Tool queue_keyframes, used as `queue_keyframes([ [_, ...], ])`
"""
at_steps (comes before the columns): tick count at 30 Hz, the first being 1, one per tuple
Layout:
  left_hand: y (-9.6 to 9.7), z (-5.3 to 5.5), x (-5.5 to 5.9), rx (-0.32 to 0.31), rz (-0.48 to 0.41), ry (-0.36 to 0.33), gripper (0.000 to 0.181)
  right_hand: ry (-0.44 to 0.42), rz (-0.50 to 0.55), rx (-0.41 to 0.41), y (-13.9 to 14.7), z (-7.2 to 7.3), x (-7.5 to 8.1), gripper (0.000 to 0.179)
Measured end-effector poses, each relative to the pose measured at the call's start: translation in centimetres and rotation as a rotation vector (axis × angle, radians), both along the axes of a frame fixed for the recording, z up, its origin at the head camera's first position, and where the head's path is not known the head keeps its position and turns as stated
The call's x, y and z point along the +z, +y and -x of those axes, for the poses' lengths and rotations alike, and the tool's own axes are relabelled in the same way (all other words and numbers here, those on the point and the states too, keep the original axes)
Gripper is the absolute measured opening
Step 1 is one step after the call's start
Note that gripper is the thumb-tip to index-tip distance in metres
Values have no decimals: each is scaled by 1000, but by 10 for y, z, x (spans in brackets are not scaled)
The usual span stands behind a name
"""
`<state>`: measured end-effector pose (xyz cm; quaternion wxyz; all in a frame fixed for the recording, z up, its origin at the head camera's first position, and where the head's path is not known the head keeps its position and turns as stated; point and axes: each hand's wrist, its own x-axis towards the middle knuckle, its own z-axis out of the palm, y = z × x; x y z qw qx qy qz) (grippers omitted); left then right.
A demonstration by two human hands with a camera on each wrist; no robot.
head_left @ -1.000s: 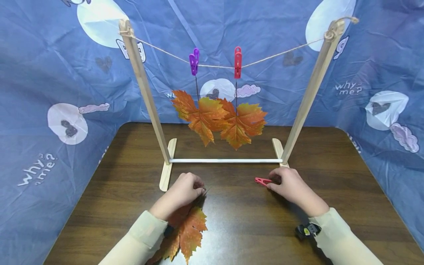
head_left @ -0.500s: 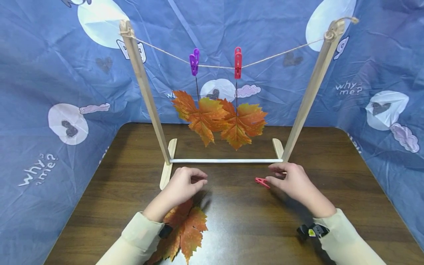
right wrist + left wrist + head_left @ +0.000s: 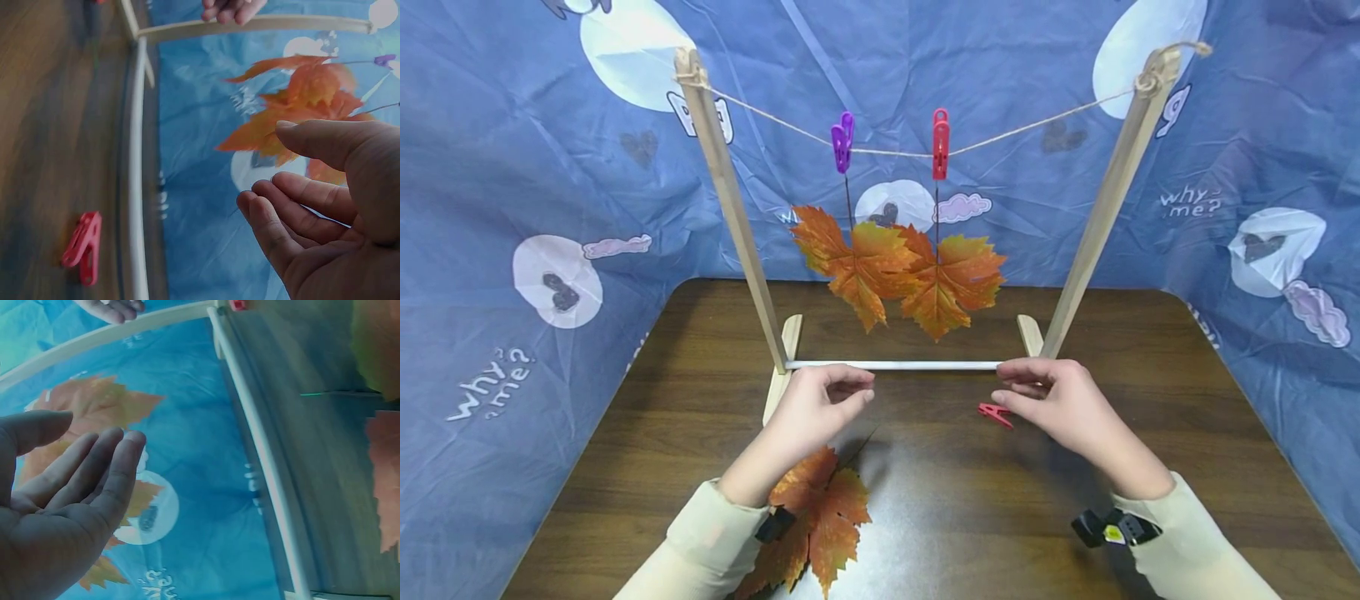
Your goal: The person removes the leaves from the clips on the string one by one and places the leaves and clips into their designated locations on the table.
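My left hand (image 3: 820, 408) hovers above the table with its fingers loosely bent and nothing held. Below it, an orange autumn leaf (image 3: 831, 525) lies on the table, its thin stem pointing away from me. My right hand (image 3: 1063, 404) is also raised, thumb and fingers apart, holding nothing. A red clothespin (image 3: 996, 414) lies on the table just under its fingertips; the right wrist view shows the same red clothespin (image 3: 83, 248) apart from the hand. Two more leaves hang by their stems on the twine (image 3: 887, 153), one from a purple clothespin (image 3: 842, 142), one from a red one.
A wooden frame stands on the table, with a left post (image 3: 730, 208), a right post (image 3: 1108, 204) and a white rod (image 3: 910, 365) joining them low down. Behind hangs a blue printed cloth (image 3: 1030, 50). Brown tabletop (image 3: 940, 517) spreads around the hands.
Both hands have let go and risen: the left from the leaf's stem, the right from the red clothespin. Leaf and clothespin stay on the table.
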<state>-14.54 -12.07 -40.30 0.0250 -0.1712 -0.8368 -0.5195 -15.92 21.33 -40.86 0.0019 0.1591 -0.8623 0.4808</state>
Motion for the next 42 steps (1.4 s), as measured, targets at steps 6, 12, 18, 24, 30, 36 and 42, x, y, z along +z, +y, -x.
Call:
queue_keyframes([
  [6,3,-3,12,18,-25,12,15,-33,60,25,-5,-7,19,35],
  [12,6,-4,25,-1,-67,4,17,13,79,41,-9,-7,34,32],
  [18,10,-3,37,-9,-109,16,17,69,49,50,-12,-4,50,31],
  [24,14,-1,51,-12,-146,25,19,124,45,70,-16,-2,68,30],
  [30,16,1,63,-34,-163,56,21,165,48,87,-18,3,84,29],
  [36,20,5,76,-46,-180,89,23,166,52,72,-22,4,100,31],
  [42,23,8,84,-47,-181,101,23,168,71,68,-25,6,112,33],
])
